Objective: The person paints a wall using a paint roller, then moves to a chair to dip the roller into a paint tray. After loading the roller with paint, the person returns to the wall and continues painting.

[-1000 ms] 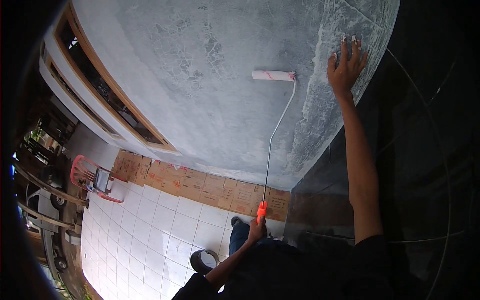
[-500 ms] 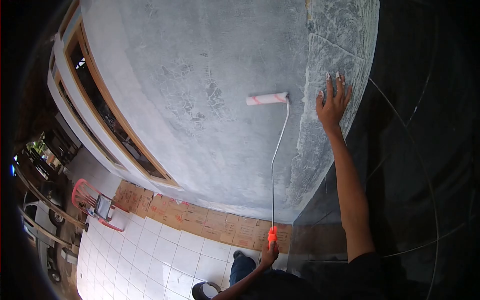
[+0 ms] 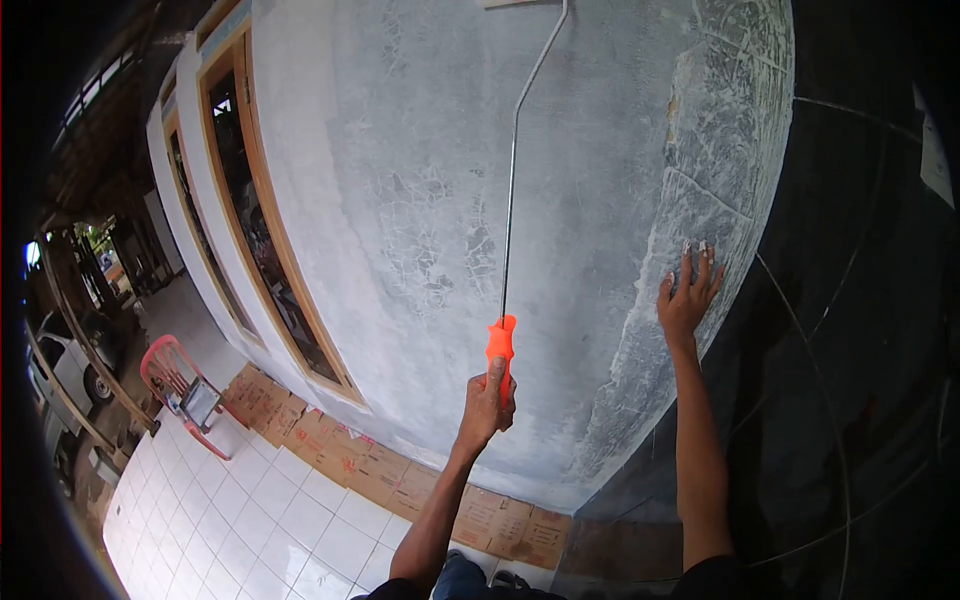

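My left hand (image 3: 487, 405) is wrapped round the orange handle of a paint roller (image 3: 511, 200), thumb along the grip. Its bent metal rod runs upward, and the roller sleeve (image 3: 510, 3) shows only in part at the top edge of the view, by the grey wall (image 3: 570, 230). Fingers spread, my right hand (image 3: 690, 293) rests on the rough, whitish-streaked strip of the wall near its corner. White paint or plaster marks its fingertips.
Cardboard sheets (image 3: 380, 468) cover the floor along the wall's foot, beside white tiles (image 3: 270, 500). A red plastic chair (image 3: 185, 390) stands at the left, near wood-framed windows (image 3: 275, 240). A dark wall (image 3: 850, 300) lies to the right.
My left hand has risen from low near my body, carrying the roller up the wall until its sleeve is nearly out of view. The view has tilted upward; my right hand stays on the wall.
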`<state>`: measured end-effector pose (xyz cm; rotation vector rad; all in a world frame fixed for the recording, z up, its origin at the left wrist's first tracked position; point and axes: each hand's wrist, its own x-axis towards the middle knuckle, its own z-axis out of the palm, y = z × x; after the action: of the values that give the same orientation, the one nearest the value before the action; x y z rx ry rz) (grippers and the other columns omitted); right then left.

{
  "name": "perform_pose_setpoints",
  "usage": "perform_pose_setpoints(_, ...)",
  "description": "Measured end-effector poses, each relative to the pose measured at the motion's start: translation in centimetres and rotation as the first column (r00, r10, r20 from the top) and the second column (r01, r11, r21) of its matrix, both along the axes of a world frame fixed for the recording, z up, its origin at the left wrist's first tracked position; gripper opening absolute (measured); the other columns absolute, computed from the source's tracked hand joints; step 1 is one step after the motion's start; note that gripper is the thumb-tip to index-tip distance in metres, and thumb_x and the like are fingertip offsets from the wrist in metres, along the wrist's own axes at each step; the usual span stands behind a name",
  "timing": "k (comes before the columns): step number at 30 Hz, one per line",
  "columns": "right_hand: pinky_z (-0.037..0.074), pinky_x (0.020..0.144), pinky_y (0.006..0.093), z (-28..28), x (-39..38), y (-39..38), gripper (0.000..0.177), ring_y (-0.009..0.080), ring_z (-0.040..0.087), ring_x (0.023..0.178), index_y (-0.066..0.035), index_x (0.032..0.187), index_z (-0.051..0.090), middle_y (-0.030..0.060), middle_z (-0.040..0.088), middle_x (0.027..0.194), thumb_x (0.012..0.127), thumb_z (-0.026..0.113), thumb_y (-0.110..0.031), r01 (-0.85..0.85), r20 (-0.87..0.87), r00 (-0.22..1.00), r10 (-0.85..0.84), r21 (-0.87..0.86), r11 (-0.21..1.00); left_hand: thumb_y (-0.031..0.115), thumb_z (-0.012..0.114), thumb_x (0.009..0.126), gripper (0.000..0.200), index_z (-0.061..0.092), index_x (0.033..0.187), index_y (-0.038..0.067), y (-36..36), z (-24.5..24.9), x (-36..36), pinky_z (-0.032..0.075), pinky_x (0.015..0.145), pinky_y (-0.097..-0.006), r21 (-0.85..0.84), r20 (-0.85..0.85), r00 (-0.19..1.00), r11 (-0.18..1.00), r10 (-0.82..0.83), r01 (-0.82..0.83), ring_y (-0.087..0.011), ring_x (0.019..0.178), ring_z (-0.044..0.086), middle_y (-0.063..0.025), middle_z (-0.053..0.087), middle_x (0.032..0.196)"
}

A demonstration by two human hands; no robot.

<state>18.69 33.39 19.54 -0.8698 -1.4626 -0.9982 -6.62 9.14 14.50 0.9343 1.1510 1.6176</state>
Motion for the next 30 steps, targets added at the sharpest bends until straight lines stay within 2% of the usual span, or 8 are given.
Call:
perform_pose_setpoints(2, 0.02, 0.106, 0.0577, 0.2, -0.1, -0.2, 0.043, 0.0338, 0.033, 0.13, -0.006, 0.128, 0.045, 0.0178, 0.038, 0.133, 0.087, 0.047, -0.018, 0.005, -0.001, 1.0, -0.005, 0.022, 1.0, 0.055, 0.041, 0.091, 0.055, 0.042, 0.06, 0.01, -1.0, -1.1, -0.5, 0.026, 0.032, -0.0238, -0.036, -0.026, 1.0, 0.999, 0.011, -0.012, -0.0074, 0.033, 0.033, 0.0018, 0.036, 0.045)
perform_pose_setpoints(6, 0.02, 0.106, 0.0583, 0.2, -0.1, -0.2, 0.043, 0.0337, 0.033, 0.13, -0.005, 0.127, 0.046, 0.0178, 0.038, 0.133, 0.086, 0.047, -0.018, 0.009, 0.002, 1.0, -0.009, 0.016, 1.0, 0.051, 0.043, 0.092, 0.053, 0.042, 0.058, 0.01, -3.8, -11.5, -0.4, 0.026, 0.035, -0.0236, -0.105, -0.045, 0.999, 0.994, 0.023, -0.028, -0.0068, 0.036, 0.034, 0.003, 0.036, 0.046)
perform_pose_setpoints(10, 0.02, 0.106, 0.0587, 0.0, 0.0, -0.1, 0.042, 0.0338, 0.033, 0.13, -0.005, 0.127, 0.046, 0.018, 0.038, 0.133, 0.087, 0.047, -0.018, 0.013, 0.003, 1.0, -0.013, 0.004, 1.0, 0.047, 0.043, 0.093, 0.052, 0.04, 0.056, 0.01, -5.6, -13.6, -1.4, 0.028, 0.038, -0.0242, -0.071, -0.241, 0.963, 0.987, 0.124, -0.144, -0.0061, 0.04, 0.037, 0.0035, 0.038, 0.047)
perform_pose_setpoints(14, 0.02, 0.106, 0.0588, 0.1, 0.0, -0.2, 0.042, 0.034, 0.033, 0.13, -0.005, 0.126, 0.046, 0.0181, 0.038, 0.132, 0.087, 0.047, -0.018, 0.012, 0.015, 1.0, -0.012, 0.003, 1.0, 0.053, 0.042, 0.092, 0.056, 0.036, 0.055, 0.012, -4.3, -3.7, -4.1, 0.024, 0.034, -0.024, -0.1, -0.143, 0.986, 0.99, 0.08, -0.095, -0.0065, 0.035, 0.029, 0.0038, 0.033, 0.045)
perform_pose_setpoints(18, 0.021, 0.105, 0.059, 0.1, 0.0, -0.3, 0.042, 0.0345, 0.033, 0.13, -0.004, 0.127, 0.045, 0.0182, 0.038, 0.132, 0.087, 0.047, -0.018, 0.016, 0.017, 1.0, -0.016, 0.017, 1.0, 0.062, 0.042, 0.087, 0.06, 0.032, 0.054, 0.014, -2.1, 9.0, -4.2, 0.019, 0.032, -0.0237, 0.006, -0.198, 0.973, 0.993, 0.117, -0.118, -0.0064, 0.033, 0.025, 0.0046, 0.029, 0.043)
perform_pose_setpoints(23, 0.022, 0.105, 0.0592, 0.4, -0.1, -0.3, 0.041, 0.0353, 0.033, 0.129, -0.005, 0.127, 0.044, 0.0185, 0.038, 0.132, 0.088, 0.046, -0.018, 0.031, 0.023, 0.999, -0.031, 0.021, 0.999, 0.064, 0.043, 0.086, 0.06, 0.029, 0.053, 0.015, 0.8, 13.7, -3.1, 0.018, 0.032, -0.0247, 0.095, -0.185, 0.977, 0.991, 0.11, -0.094, -0.0059, 0.033, 0.023, 0.0052, 0.026, 0.043)
perform_pose_setpoints(27, 0.021, 0.105, 0.0592, 0.5, -0.1, -0.5, 0.042, 0.0355, 0.033, 0.129, -0.005, 0.127, 0.044, 0.019, 0.039, 0.13, 0.087, 0.047, -0.018, 0.024, 0.013, 1.0, -0.024, 0.021, 0.999, 0.057, 0.043, 0.09, 0.057, 0.032, 0.054, 0.014, 0.1, 6.7, -0.9, 0.023, 0.035, -0.0247, 0.025, -0.13, 0.989, 0.998, 0.067, -0.064, -0.0057, 0.037, 0.027, 0.0054, 0.028, 0.046)
perform_pose_setpoints(30, 0.021, 0.105, 0.0591, 0.3, -0.2, -0.4, 0.042, 0.0356, 0.033, 0.129, -0.004, 0.127, 0.044, 0.0189, 0.038, 0.13, 0.087, 0.048, -0.018, 0.022, 0.015, 1.0, -0.022, 0.023, 0.999, 0.049, 0.042, 0.093, 0.053, 0.036, 0.057, 0.012, -0.5, -4.6, 0.6, 0.026, 0.038, -0.0243, -0.011, -0.12, 0.993, 1.0, -0.004, 0.003, -0.005, 0.04, 0.031, 0.0053, 0.032, 0.048)
